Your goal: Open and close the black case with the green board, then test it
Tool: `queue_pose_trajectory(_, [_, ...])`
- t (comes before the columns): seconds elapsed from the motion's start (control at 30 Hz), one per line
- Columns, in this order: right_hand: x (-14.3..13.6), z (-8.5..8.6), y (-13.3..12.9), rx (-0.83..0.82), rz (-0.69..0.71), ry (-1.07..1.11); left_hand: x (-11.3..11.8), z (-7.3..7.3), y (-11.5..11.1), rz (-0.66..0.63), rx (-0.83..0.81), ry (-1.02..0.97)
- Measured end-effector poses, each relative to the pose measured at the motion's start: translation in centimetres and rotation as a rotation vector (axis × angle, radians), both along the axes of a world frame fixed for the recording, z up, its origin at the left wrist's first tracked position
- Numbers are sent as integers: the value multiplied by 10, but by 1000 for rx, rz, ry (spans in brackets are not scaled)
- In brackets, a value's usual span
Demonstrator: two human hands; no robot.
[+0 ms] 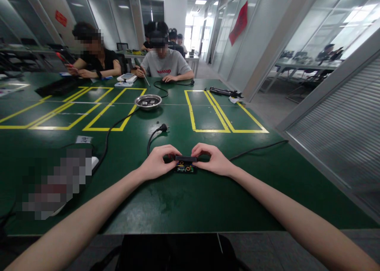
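In the middle of the green table, a small open black electronics case [186,159] with a circuit board [184,168] showing sits between my hands. The board has copper-coloured coils and faces me. My left hand [158,162] pinches the case's left end between thumb and fingers. At the right end, my right hand [214,159] grips it in the same way. Just beyond my left hand lies a black power plug [162,127]; its cord passes behind that hand. Another black cable [259,149] runs from behind my right hand towards the table's right edge.
A metal bowl [148,102] with small metal parts stands farther back. Yellow tape [192,122] marks rectangles on the green table [237,207]. A blurred-out object [59,184] lies at left, and a black tripod [224,92] at far right. Two people sit opposite, one holding a screwdriver [138,63].
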State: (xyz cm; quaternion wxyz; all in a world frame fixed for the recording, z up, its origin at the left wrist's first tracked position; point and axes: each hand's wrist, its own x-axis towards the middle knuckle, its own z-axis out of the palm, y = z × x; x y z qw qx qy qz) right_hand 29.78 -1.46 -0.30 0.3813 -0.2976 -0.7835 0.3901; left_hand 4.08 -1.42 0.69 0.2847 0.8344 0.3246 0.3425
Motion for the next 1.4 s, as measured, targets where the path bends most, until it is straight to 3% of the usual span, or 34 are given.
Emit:
queue_pose_trajectory(0.2, [3, 3, -1, 69, 59, -60, -4, 5, -3, -68, -85, 149])
queue_pose_trajectory(0.83, [-10, -3, -7, 467, 51, -544, 3, 4, -6, -83, 168, 378])
queue_pose_trajectory(0.97, [-12, -2, -7, 510, 72, -609, 5, 3, -7, -67, 191, 450])
queue_pose_trajectory(1.13, [-9, 2, -7, 583, 91, -655, 5, 3, -6, -96, 356, 573])
queue_pose_trajectory(1.4, [-6, 8, -9, 583, 69, -677, 5, 4, -4, -138, 469, 605])
